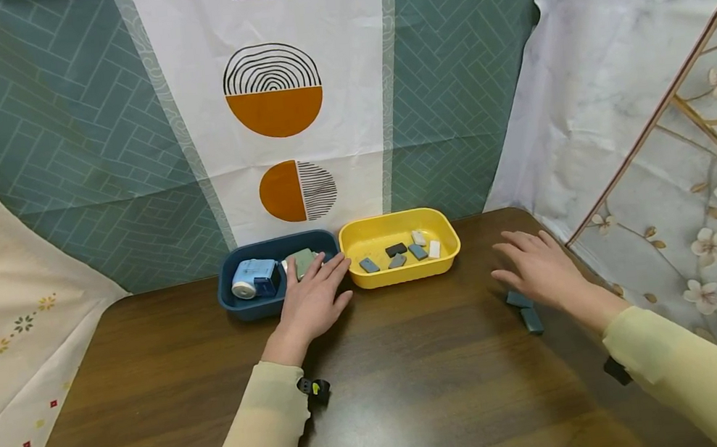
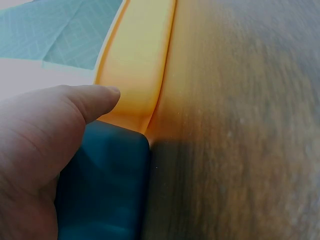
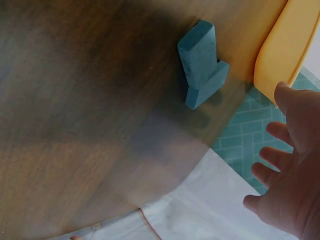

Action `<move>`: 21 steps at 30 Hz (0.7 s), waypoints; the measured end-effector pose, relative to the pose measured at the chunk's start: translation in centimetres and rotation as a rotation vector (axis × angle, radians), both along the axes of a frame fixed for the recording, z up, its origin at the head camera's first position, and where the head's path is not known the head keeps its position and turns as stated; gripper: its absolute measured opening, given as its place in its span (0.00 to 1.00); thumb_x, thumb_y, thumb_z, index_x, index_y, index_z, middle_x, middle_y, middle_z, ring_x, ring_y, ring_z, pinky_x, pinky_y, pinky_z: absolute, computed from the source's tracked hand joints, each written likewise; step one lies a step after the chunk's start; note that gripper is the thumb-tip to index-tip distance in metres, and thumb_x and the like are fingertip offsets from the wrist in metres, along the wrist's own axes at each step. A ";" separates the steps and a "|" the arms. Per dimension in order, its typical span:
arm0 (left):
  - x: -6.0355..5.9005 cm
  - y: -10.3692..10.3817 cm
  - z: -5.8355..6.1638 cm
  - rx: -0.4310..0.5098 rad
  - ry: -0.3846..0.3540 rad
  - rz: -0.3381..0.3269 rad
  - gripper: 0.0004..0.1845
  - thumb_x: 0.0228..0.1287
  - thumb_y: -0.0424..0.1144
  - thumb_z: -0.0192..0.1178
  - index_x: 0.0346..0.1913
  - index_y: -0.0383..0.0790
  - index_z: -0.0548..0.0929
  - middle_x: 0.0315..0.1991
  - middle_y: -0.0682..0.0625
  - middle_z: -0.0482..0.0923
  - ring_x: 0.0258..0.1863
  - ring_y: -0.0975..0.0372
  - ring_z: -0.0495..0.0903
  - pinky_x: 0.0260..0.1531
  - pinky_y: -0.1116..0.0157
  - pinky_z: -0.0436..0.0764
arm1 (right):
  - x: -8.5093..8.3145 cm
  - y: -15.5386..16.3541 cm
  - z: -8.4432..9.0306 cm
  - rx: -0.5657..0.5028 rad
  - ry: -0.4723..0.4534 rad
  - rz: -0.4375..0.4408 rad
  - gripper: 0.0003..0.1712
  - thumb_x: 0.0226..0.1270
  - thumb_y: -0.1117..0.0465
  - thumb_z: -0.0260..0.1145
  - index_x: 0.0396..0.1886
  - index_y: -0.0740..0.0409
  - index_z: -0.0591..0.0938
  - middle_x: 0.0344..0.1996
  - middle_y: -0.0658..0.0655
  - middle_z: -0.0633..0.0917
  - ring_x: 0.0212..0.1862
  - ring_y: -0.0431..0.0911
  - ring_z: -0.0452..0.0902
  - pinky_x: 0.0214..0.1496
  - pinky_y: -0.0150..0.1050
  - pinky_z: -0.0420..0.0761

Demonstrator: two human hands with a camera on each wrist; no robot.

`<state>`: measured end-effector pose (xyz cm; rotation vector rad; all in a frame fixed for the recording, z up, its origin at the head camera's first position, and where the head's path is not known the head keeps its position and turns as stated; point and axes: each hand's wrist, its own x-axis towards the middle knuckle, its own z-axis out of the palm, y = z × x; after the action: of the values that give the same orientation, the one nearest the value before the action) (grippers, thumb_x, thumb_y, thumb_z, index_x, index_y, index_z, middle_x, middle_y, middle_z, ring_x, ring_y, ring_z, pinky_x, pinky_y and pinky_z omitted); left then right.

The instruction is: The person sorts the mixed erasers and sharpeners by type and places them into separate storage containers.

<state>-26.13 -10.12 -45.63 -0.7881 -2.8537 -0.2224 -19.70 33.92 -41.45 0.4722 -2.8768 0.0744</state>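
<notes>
My left hand (image 1: 315, 297) is spread over the right end of a dark blue tray (image 1: 252, 310), its fingers straight and nothing gripped. In the left wrist view the thumb (image 2: 102, 100) points toward the yellow tray (image 1: 403, 275); whether the hand touches either tray I cannot tell. Inside the blue tray lie a light blue boxy object (image 1: 255, 274) with a round white end and a green item (image 1: 302, 258), partly covered by the fingers. My right hand (image 1: 539, 266) hovers with loosely spread fingers, holding nothing. Close below it, two teal rectangular blocks (image 3: 200, 55) touch each other on the table.
Several small blocks, grey, black (image 1: 395, 249) and white (image 1: 434, 249), lie in the yellow tray, which stands beside the blue one. Patterned cloth (image 1: 450, 97) hangs behind the brown wooden table (image 1: 407, 371), and a flowered white cloth (image 1: 692, 217) borders its right side.
</notes>
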 end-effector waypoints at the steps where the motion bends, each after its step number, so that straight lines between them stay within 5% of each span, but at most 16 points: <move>1: 0.0 0.0 0.0 0.002 0.001 -0.001 0.36 0.83 0.55 0.63 0.87 0.52 0.68 0.87 0.54 0.62 0.87 0.49 0.56 0.82 0.30 0.34 | 0.1 0.1 0.0 0.001 0.001 0.002 0.34 0.79 0.47 0.74 0.72 0.65 0.81 0.75 0.74 0.75 0.76 0.72 0.69 0.80 0.76 0.56; 21: 0.0 0.0 0.2 -0.011 -0.005 0.006 0.37 0.83 0.56 0.63 0.87 0.53 0.67 0.87 0.55 0.60 0.87 0.49 0.55 0.82 0.30 0.36 | 3.8 1.9 -1.1 -0.003 -0.029 -0.005 0.37 0.75 0.45 0.77 0.72 0.64 0.83 0.76 0.74 0.75 0.76 0.72 0.69 0.78 0.78 0.57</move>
<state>-26.10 -10.07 -45.47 -0.7821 -2.8642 -0.2091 -15.92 35.86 -42.57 0.4670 -2.9056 0.0847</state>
